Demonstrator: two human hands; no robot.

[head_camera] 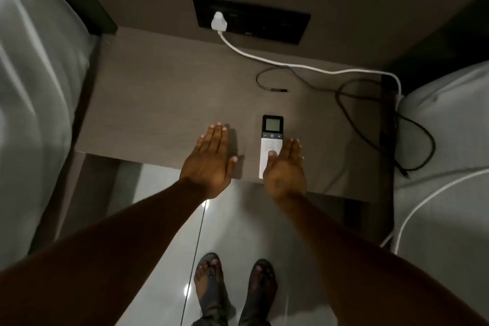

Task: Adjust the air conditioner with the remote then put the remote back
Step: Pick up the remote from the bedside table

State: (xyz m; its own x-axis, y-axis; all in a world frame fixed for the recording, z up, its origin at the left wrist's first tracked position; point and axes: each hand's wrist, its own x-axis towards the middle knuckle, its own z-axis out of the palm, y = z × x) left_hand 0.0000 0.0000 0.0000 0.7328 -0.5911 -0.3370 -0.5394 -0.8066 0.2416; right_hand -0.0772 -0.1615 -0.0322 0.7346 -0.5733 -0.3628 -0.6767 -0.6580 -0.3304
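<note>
Remote [271, 140]: we log one slim handset, lying flat and face up on the bedside table [164, 103]. Its far end is black with a small grey display; below that sits a dark strip with minus, power and plus marks; the near part is white with faint buttons we cannot read.
Remote position: right of the table's middle, long axis running near to far, its near end at the table's front edge.
Right hand [285, 169]: we find it flat, palm down, fingers straight and together, spread out and gripping nothing. It lies just right of the remote, and its thumb side overlaps the remote's white near part; whether the thumb presses on it or hovers we cannot tell.
Left hand [210, 159]: we find it likewise flat and empty, fingers extended, thumb out toward the right, over the table's near edge. It is left of the remote, with bare tabletop between them.
Wall socket panel [251, 20]: dark plate on the far wall, with a white plug [219, 22] seated at its left end.
White cable [291, 63]: runs from the plug rightward across the table and off its right side.
Dark cable [370, 114]: loops on the far right of the table.
Bedding [34, 87]: pale, at the left; more at the right.
</note>
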